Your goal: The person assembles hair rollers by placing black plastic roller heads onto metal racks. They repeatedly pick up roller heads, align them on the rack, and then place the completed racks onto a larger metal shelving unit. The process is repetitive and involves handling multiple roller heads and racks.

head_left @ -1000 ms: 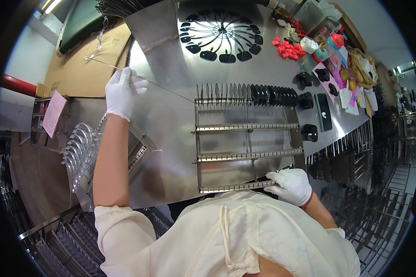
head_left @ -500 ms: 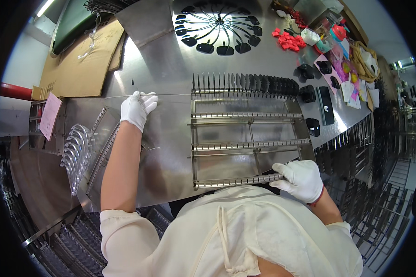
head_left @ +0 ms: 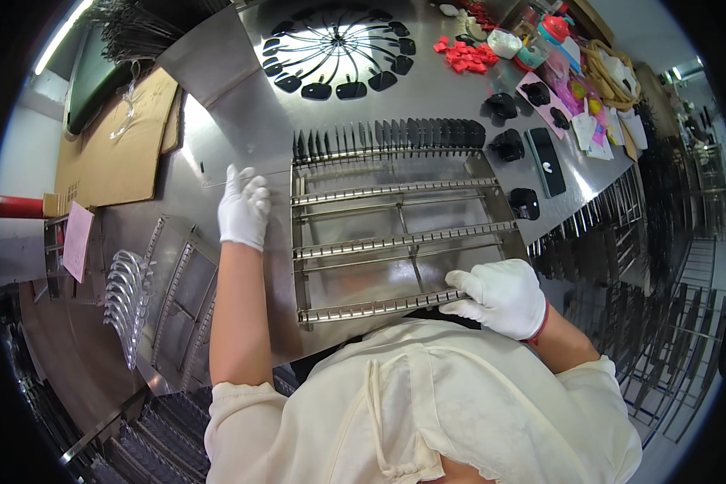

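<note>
A slotted metal rack (head_left: pixel 403 239) with several notched bars lies on the steel table. Thin dark lens-like pieces (head_left: pixel 387 135) stand upright in a row along its far bar. My right hand (head_left: pixel 502 298), in a white glove, grips the rack's near bar at the right end, thumb on top. To the left of the rack, my left hand (head_left: pixel 245 211), also white-gloved, hovers or rests over the bare steel; I cannot tell which. Its thumb points away from me, apart from the loosely bent fingers, and nothing shows in it. A small dark bit (head_left: pixel 202 167) lies beyond it.
Dark pieces on thin stems form a ring (head_left: pixel 337 44) at the back. Clear curved pieces (head_left: pixel 127 298) stand in another rack (head_left: pixel 169 282) at left, by cardboard (head_left: pixel 129 153). Red bits (head_left: pixel 468 56), a phone-like dark slab (head_left: pixel 546 161) and black clumps (head_left: pixel 508 145) lie right.
My left hand has come closer to the rack's left side, its thumb now raised apart. My right hand keeps its grip on the near bar. The whole view has shifted a little.
</note>
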